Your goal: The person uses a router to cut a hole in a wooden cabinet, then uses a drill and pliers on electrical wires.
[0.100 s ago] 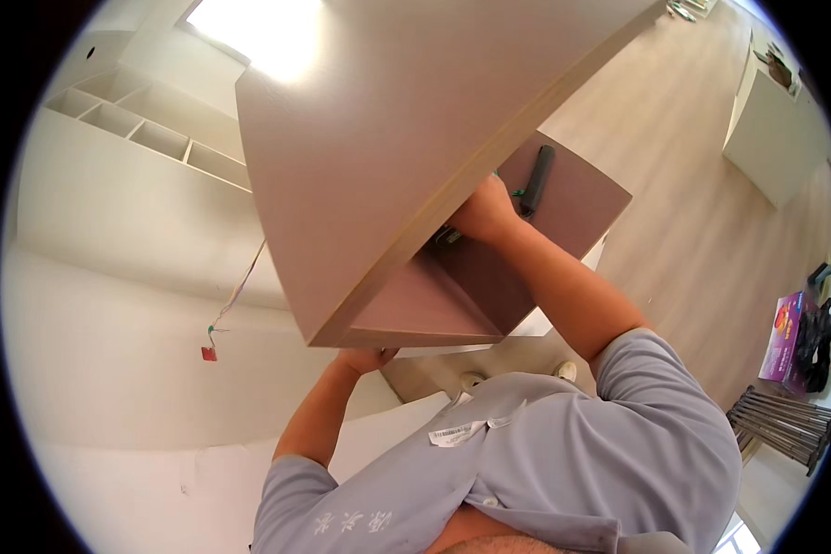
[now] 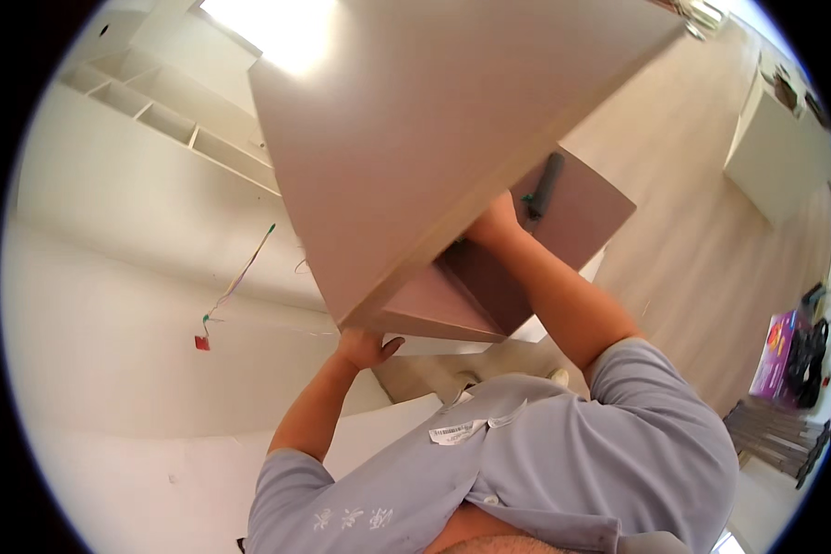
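A large pinkish cabinet box point(image 2: 434, 120) fills the upper middle of my view, tilted, its open side toward me. My left hand point(image 2: 365, 349) grips its lower left corner, thumb sticking out to the side. My right hand point(image 2: 494, 222) reaches inside it past the edge of the big panel, which hides the fingers. Just right of that hand, a long dark grey cylindrical part point(image 2: 547, 185) with a small green piece lies against the inner panel. Something dark behind the hand is too hidden to make out.
White built-in cubbies point(image 2: 166, 125) line the left wall, with loose wires and a red piece point(image 2: 202, 343) hanging below. At right, on wood-look floor point(image 2: 665, 277), stand a pale cabinet point(image 2: 762, 157), a purple box point(image 2: 771, 355), black cables point(image 2: 808, 360) and metal legs point(image 2: 776, 434).
The box has shifted a little to the right. My left hand has moved slightly up with it, and its thumb shows more.
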Motion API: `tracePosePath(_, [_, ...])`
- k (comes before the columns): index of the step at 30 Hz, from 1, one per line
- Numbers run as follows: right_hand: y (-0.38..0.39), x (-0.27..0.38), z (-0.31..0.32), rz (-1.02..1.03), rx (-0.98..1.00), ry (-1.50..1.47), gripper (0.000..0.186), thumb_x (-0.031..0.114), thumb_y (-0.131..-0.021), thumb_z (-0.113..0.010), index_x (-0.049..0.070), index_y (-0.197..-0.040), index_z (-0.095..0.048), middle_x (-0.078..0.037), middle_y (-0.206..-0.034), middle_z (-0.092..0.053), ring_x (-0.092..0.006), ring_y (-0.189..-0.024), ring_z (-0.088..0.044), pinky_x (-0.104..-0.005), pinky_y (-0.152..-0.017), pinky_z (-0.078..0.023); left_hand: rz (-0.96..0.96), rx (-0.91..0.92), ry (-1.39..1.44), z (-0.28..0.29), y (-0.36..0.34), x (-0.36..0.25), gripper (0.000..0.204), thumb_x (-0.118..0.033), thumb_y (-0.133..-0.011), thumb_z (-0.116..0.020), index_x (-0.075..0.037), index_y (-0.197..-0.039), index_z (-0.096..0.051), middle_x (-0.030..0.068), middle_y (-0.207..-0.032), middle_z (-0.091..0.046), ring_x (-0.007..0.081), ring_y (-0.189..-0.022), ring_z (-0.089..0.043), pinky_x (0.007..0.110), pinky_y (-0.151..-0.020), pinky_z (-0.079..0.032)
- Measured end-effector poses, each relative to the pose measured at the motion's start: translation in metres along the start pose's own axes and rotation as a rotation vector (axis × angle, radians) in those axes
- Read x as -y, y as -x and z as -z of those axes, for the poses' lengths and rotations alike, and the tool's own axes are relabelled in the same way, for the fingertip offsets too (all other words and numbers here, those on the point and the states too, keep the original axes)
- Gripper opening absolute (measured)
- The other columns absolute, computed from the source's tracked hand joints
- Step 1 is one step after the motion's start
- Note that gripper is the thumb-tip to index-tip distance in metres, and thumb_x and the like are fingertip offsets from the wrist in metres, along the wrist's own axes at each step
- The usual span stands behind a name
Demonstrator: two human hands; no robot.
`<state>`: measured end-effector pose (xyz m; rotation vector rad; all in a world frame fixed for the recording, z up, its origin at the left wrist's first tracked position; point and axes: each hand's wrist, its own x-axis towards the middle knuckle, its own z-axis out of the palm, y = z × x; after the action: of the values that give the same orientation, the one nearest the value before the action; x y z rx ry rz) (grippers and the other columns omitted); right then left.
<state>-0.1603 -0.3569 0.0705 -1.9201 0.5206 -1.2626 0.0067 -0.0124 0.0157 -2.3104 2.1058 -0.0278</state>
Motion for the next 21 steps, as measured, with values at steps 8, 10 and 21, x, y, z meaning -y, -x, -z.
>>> tracePosePath(8, [0.045, 0.014, 0.000, 0.077, -0.036, 0.042, 0.031, 0.015, -0.079, -0.077, 0.007, -0.109, -0.074, -0.018, -0.111, -0.074, -0.0391, -0.107, -0.069, -0.0494, -0.096, -0.053, -0.081, 0.046, 0.087, 0.017, 0.010, -0.021, 0.091, -0.034, -0.086, -0.077, -0.011, -0.164, -0.035, 0.0137, -0.170, -0.034, 0.0332, -0.158, -0.031, 0.051, -0.129, -0.024])
tracePosePath(10, [0.057, 0.018, 0.005, 0.046, -0.042, 0.012, 0.034, 0.015, -0.080, -0.077, 0.007, -0.113, -0.071, -0.018, -0.113, -0.073, -0.0380, -0.108, -0.068, -0.0489, -0.097, -0.053, -0.080, 0.043, 0.105, 0.019, 0.009, -0.021, 0.089, -0.033, -0.088, -0.076, -0.010, -0.163, -0.036, 0.0133, -0.170, -0.035, 0.0342, -0.157, -0.031, 0.051, -0.129, -0.025])
tracePosePath(21, [0.068, 0.041, 0.017, -0.030, -0.197, -0.247, 0.056, 0.014, -0.085, -0.078, 0.007, -0.135, -0.054, -0.015, -0.124, -0.065, -0.0323, -0.115, -0.064, -0.0463, -0.102, -0.053, -0.119, -0.005, 0.160, 0.012, 0.012, -0.013, 0.088, -0.030, -0.086, -0.077, -0.011, -0.162, -0.038, 0.0120, -0.170, -0.035, 0.0337, -0.157, -0.032, 0.052, -0.129, -0.026])
